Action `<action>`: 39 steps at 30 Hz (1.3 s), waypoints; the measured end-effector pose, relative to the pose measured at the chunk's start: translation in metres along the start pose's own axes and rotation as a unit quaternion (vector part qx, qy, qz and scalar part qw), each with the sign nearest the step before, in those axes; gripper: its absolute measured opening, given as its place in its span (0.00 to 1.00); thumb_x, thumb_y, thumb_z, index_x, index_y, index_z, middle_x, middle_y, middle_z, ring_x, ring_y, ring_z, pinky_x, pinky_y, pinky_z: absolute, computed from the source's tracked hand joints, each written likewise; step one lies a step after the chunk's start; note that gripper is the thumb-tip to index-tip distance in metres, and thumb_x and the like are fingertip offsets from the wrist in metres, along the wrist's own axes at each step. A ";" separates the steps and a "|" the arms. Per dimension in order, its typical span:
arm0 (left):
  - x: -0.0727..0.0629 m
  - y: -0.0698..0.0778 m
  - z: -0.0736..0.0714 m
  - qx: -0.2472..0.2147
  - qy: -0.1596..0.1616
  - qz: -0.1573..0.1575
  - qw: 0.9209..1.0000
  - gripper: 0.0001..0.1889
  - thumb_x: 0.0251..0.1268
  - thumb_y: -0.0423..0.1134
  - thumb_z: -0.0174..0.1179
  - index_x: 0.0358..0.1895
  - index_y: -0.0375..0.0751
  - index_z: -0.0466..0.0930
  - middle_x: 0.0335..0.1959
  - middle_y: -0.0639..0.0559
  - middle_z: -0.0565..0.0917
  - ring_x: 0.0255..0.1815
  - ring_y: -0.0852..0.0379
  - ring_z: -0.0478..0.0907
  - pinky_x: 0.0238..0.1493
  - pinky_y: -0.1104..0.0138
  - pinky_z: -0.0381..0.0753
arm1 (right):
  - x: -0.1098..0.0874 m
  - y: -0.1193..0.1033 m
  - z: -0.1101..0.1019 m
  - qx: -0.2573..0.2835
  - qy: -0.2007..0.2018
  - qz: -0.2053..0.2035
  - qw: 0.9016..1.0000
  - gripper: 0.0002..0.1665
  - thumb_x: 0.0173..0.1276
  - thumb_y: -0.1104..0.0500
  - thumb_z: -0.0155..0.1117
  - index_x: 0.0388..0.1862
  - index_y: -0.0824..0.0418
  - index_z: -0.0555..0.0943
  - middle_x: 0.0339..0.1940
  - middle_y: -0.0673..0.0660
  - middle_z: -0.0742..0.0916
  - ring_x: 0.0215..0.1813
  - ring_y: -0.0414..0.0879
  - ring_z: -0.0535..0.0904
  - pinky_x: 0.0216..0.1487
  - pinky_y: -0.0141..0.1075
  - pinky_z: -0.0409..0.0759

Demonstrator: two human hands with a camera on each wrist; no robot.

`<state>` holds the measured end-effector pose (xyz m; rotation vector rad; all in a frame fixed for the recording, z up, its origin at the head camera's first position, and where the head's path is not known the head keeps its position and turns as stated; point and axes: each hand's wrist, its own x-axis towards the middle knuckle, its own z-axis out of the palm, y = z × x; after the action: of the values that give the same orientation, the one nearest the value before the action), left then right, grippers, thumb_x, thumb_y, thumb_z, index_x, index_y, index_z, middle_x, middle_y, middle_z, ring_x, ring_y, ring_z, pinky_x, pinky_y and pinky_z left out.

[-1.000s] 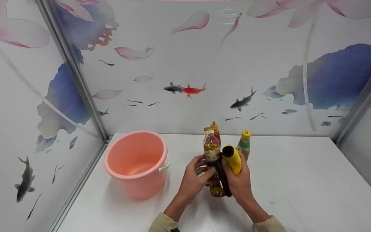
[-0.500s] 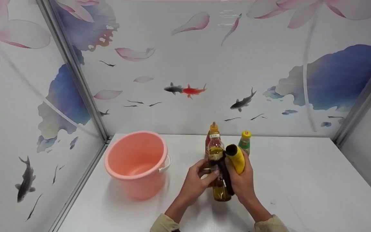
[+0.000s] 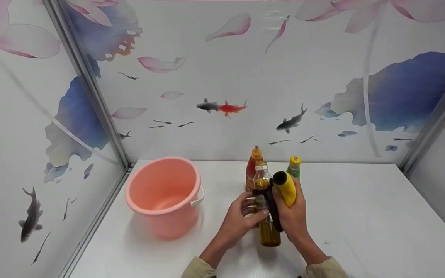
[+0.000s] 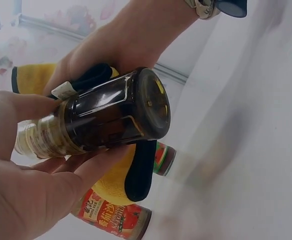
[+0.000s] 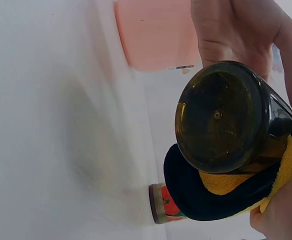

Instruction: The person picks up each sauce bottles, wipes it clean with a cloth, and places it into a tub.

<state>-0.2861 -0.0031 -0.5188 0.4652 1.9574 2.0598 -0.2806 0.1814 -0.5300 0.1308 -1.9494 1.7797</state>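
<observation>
A glass bottle of amber liquid with a gold cap is held above the white table, tilted with its base toward the person. My left hand grips its left side, thumb and fingers around it. In my right hand is a yellow cloth with a dark border, pressed against the bottle's right side. The left wrist view shows the cloth reaching beneath the bottle. From the right wrist, the bottle's round base is seen close up, hiding part of the cloth.
A pink bucket with a white handle stands left of the hands. Behind the bottle are a red ketchup bottle with an orange nozzle and a green-labelled bottle with a yellow cap. Patterned panels enclose the table.
The bottle has moved right and toward the person, its cap lower than before, uncovering more of the ketchup bottle. Both hands have shifted slightly right with the bottle and cloth.
</observation>
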 end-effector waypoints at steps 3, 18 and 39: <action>0.000 0.000 0.000 0.020 0.013 0.005 1.000 0.37 0.69 0.50 0.75 0.77 0.48 0.71 0.67 0.44 0.83 0.65 0.48 0.85 0.58 0.54 0.91 | 0.000 0.000 0.000 0.001 -0.001 -0.001 1.000 0.31 0.81 0.54 0.68 0.78 0.46 0.70 0.60 0.49 0.82 0.61 0.50 0.81 0.65 0.33 0.81; 0.000 0.003 -0.008 0.013 0.063 0.051 0.997 0.33 0.73 0.48 0.72 0.78 0.57 0.74 0.70 0.50 0.79 0.67 0.48 0.82 0.62 0.55 0.89 | -0.007 0.006 0.010 0.004 -0.013 0.002 1.000 0.32 0.81 0.55 0.68 0.79 0.47 0.70 0.61 0.50 0.82 0.61 0.49 0.79 0.66 0.32 0.80; 0.001 0.002 -0.007 0.005 0.017 0.029 0.999 0.35 0.71 0.50 0.73 0.78 0.53 0.72 0.68 0.47 0.83 0.66 0.49 0.84 0.58 0.52 0.91 | -0.003 0.002 0.006 0.009 0.003 -0.005 1.000 0.31 0.81 0.55 0.68 0.78 0.47 0.71 0.61 0.49 0.83 0.61 0.50 0.81 0.65 0.31 0.82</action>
<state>-0.2898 -0.0090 -0.5172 0.4970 1.9975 2.1063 -0.2806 0.1747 -0.5334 0.1415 -1.9255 1.7888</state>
